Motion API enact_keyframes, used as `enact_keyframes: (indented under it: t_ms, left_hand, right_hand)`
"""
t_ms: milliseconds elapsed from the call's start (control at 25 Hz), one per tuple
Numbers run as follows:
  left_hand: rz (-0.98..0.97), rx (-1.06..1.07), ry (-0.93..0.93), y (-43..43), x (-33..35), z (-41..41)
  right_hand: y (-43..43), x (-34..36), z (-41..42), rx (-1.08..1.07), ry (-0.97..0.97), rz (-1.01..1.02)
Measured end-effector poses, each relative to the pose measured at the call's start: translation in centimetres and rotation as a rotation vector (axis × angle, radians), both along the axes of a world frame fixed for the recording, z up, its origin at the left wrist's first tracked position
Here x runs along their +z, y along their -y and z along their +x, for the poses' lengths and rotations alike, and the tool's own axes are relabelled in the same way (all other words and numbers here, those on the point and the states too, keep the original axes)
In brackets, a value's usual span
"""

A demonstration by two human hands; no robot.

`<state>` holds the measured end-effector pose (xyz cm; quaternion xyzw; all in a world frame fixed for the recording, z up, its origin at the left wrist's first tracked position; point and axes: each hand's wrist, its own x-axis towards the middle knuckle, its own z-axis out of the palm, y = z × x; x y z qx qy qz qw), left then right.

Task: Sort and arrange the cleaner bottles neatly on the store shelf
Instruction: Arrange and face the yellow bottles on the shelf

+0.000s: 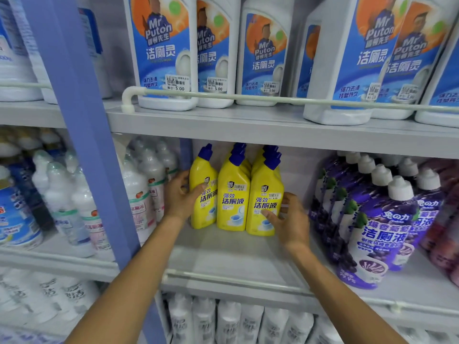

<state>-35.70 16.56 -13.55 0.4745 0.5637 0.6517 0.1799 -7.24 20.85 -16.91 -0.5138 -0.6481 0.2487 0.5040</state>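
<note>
Several yellow cleaner bottles with blue caps stand in three short rows at the back of the middle shelf. My left hand grips the left yellow bottle from its left side, thumb across its front. My right hand holds the right yellow bottle from its right side, thumb on the label. The middle yellow bottle stands between them, touching both.
Purple cleaner bottles with white caps fill the shelf's right part. White bottles stand left of the yellow ones. A blue upright post divides the bays. Large white Mr Puton bottles line the upper shelf behind a rail.
</note>
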Motion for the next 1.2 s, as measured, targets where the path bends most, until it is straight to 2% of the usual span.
enact_keyframes:
  t_ms: [360, 520, 640, 840, 1040, 1200]
  left_hand:
    - [0.042, -0.125, 0.057, 6.1, -0.5, 1.8]
    - [-0.010, -0.092, 0.021, 6.1, -1.7, 1.8]
    - [-0.049, -0.158, -0.019, 5.6, -1.9, 1.9]
    - [-0.068, -0.291, -0.007, 4.2, -1.3, 4.4]
    - [-0.069, -0.301, 0.066, 3.6, -2.5, 4.9]
    - [-0.073, -0.287, 0.049, 3.8, -4.1, 4.6]
  right_hand:
    - [0.3, 0.2, -0.2, -0.002, -0.011, -0.015]
    - [0.2, 0.2, 0.2, 0.028, -0.045, -0.017]
    - [0.5, 0.8, 0.9, 0.075, -0.065, -0.014]
    - [0.4, 1.4, 0.9, 0.125, -0.111, -0.005]
    - [-0.2, 1.3, 1.5, 0.130, -0.088, -0.022]
    - [-0.6, 1.1, 1.4, 0.115, -0.079, -0.017]
